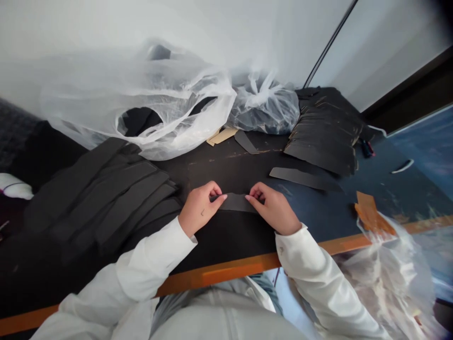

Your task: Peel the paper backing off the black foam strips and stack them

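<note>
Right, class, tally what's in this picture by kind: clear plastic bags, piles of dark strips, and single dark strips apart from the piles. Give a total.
Clear plastic bags: 3 (big bag, knotted bag, near-right bag)
Piles of dark strips: 2 (left pile, right pile)
Single dark strips: 3 (held strip, middle strip, far strip)
Total: 8

- My left hand (200,208) is low in front of me, fingers curled in, thumb and pointer finger pinched together.
- My right hand (274,208) is near it, curled and pinched the same way.
- My fingertips point at each other.
- My white-sleeved left arm (148,264) and right arm (318,283) bend in from the sides.
</note>
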`<state>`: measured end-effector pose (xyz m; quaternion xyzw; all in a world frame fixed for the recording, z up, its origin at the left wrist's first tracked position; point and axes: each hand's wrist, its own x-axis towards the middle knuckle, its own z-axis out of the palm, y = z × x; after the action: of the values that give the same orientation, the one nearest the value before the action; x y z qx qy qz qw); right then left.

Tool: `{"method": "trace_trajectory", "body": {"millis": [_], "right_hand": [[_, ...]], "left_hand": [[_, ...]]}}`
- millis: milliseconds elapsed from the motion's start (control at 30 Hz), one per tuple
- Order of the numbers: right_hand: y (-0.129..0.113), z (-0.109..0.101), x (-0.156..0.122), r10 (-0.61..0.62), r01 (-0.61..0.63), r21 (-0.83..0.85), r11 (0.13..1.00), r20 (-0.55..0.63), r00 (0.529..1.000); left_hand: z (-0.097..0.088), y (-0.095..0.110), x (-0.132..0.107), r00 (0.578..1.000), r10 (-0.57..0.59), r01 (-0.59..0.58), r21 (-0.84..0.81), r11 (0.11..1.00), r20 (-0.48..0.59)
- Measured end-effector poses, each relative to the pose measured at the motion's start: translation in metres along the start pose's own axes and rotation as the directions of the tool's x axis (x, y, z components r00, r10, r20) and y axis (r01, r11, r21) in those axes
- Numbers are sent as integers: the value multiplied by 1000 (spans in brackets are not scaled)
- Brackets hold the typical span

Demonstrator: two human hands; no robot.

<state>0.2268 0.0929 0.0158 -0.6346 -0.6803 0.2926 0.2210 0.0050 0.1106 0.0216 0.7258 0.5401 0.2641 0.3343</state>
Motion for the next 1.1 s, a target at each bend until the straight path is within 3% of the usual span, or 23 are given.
{"method": "trace_trajectory", "body": {"millis": [267,1100], "right_hand": [[-2,-4,2,22,-23,28,999,8,1000],[-3,-4,4,47,-46,-22,999,19,999]], "left_hand": [[0,2,1,999,-39,39,11,999,31],[7,-2,-5,999,47,-50,188,981,16]]}}
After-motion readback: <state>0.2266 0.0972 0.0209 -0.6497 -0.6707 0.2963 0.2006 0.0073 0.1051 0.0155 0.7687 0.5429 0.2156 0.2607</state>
